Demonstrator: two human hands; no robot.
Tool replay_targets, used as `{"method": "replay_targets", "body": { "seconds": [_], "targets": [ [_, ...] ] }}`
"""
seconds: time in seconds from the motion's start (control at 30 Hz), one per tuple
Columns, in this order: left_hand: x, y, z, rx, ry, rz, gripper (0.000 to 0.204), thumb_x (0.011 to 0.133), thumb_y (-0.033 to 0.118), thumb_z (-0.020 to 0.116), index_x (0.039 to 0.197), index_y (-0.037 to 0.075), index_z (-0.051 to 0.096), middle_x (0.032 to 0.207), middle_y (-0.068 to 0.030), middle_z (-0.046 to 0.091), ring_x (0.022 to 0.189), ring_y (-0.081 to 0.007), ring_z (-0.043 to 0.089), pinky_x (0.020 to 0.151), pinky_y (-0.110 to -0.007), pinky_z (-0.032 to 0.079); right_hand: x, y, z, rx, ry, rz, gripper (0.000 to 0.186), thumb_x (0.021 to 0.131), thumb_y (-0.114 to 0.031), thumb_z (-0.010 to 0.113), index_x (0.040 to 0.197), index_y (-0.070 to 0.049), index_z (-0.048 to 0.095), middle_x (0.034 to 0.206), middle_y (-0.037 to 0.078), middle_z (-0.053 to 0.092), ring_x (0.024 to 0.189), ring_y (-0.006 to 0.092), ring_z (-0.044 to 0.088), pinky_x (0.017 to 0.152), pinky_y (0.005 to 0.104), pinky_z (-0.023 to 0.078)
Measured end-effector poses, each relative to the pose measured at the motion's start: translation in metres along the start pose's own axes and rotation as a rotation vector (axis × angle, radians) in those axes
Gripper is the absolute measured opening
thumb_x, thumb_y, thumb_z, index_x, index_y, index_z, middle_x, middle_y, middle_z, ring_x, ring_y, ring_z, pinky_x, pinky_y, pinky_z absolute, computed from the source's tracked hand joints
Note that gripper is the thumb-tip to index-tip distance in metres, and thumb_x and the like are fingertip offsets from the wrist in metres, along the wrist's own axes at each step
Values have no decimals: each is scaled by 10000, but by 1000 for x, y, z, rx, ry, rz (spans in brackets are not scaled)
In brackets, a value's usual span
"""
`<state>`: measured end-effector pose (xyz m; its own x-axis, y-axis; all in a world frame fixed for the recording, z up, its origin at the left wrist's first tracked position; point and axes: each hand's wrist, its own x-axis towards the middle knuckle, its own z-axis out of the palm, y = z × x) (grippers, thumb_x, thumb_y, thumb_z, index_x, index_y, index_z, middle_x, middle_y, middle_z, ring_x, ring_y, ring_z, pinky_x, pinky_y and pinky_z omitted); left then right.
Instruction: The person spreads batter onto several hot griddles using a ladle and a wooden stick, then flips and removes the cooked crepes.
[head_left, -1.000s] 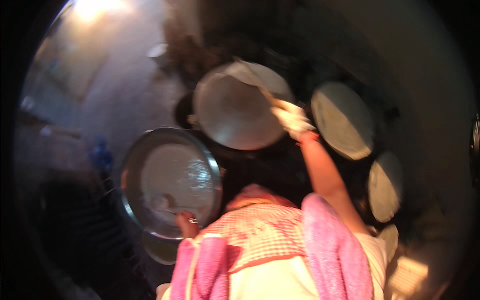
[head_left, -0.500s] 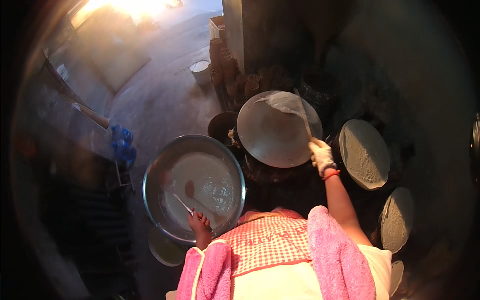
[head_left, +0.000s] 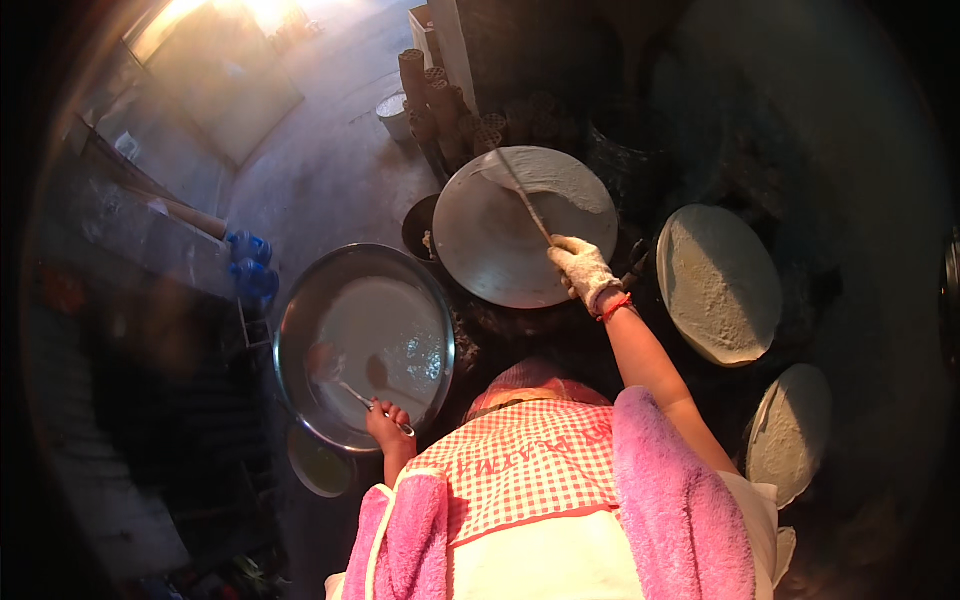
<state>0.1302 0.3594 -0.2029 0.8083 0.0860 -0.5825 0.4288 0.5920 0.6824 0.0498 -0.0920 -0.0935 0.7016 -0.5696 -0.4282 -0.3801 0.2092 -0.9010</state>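
Left hand (head_left: pixel 389 424): gripping ladle (head_left: pixel 356 395) over bowl (head_left: pixel 303 330)
Right hand (head_left: pixel 583 268): gloved, gripping stick (head_left: pixel 527 203) over pan (head_left: pixel 495 250)
Pan: batter (head_left: pixel 568 178) along far edge

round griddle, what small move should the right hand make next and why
Probably sweep the thin stick around the round griddle: the gloved right hand grips it across the surface, and the pale batter covers only the far part, leaving the near part bare.

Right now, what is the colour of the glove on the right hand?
The glove is off-white, best seen in the head view.
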Motion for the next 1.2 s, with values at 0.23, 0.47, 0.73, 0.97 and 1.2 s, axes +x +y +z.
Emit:
{"method": "replay_targets", "body": {
  "seconds": [0.23, 0.47, 0.73, 0.97, 1.2],
  "targets": [
    [-49, 0, -3, -42, 18, 85, 120, 1052, 174, 476, 1151, 112, 499, 729, 11, 432, 517, -76, 354, 407, -231, 290, 6, 4, -72, -12, 94, -29, 486, 944, -287, 669, 1370, -64, 602, 876, 18, 662, 549, 79, 493, 435, 235, 397],
    [-17, 8, -3, -222, -24, -6, 91, 1052, 184, 489, 1084, 99, 493, 750, 20, 428, 522, -81, 360, 401, -231, 305, -1, -9, -36, -77, -138, -32, 454, 914, -284, 686, 1316, -78, 649, 888, 31, 664, 542, 96, 499, 469, 266, 409],
    [-19, 27, 13, -197, -86, -3, 109, 1048, 159, 500, 1116, 75, 505, 752, 9, 450, 524, -75, 373, 402, -231, 320, 19, -32, -2, -202, -121, -71, 458, 909, -303, 658, 1307, -76, 649, 813, 25, 632, 616, 107, 540, 518, 265, 441],
    [-26, 39, 26, -147, 36, 37, 95, 1048, 175, 507, 1021, 85, 504, 725, 20, 427, 510, -76, 362, 402, -238, 289, -54, 14, -57, 99, 146, 91, 445, 973, -218, 606, 1402, -104, 572, 753, -54, 515, 505, 17, 387, 414, 198, 313],
    [-10, 27, 35, -199, 14, -64, 122, 1046, 165, 494, 1129, 78, 518, 749, 15, 433, 524, -70, 355, 408, -228, 298, -26, 8, -15, -32, -177, 80, 495, 919, -256, 672, 1378, -88, 593, 799, 3, 610, 520, 59, 450, 425, 228, 367]
  ]
}}
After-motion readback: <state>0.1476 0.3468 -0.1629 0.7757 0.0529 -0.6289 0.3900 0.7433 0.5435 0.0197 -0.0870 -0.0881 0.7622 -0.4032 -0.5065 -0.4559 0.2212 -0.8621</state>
